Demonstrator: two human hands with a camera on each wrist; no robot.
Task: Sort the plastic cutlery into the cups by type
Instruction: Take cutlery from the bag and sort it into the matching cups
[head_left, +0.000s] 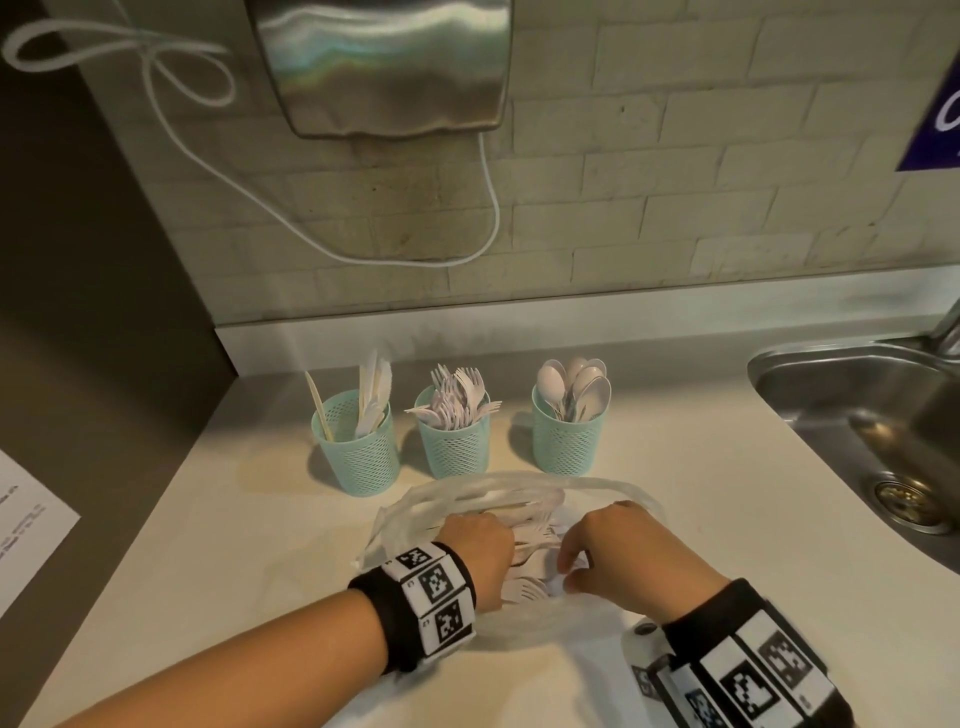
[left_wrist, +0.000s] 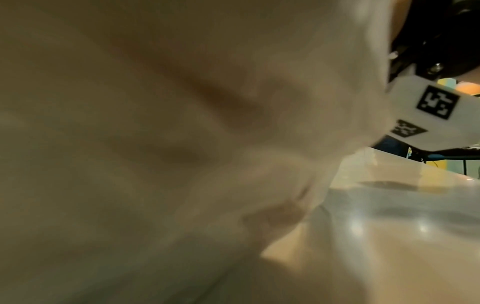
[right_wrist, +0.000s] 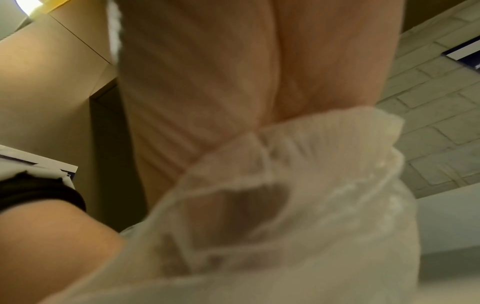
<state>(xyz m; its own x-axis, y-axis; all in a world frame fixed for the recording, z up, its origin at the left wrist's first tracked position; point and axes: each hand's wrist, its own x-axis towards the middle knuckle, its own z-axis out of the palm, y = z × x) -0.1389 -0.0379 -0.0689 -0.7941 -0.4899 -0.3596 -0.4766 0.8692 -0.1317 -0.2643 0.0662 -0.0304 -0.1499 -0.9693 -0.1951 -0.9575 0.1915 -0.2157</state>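
Beyond the left hand, farthest to its left, a teal mesh cup of knives stood on the pale counter, with a thin wooden stick leaning in it. Straight ahead of the same hand stood the cup of forks, crowded with white tines, and ahead of the right hand the cup of spoons, bowls upward. The three cups stood in a row, apart from one another, all well beyond the fingertips.

Under and around both hands lay a clear plastic bag, its mouth open toward the cups. The left hand reached down into it, fingers buried among the loose white cutlery; whether they were curled round a piece or only resting on the pile could not be told, and the left wrist view showed only blurred film. Just to its right, the right hand hovered over the bag's near edge, thumb and fingers bent toward each other; from its wrist view the fingers lay close together behind a gathered fold of the bag, apparently pinching it.

Well off to the right of that hand, a steel sink was sunk into the counter.
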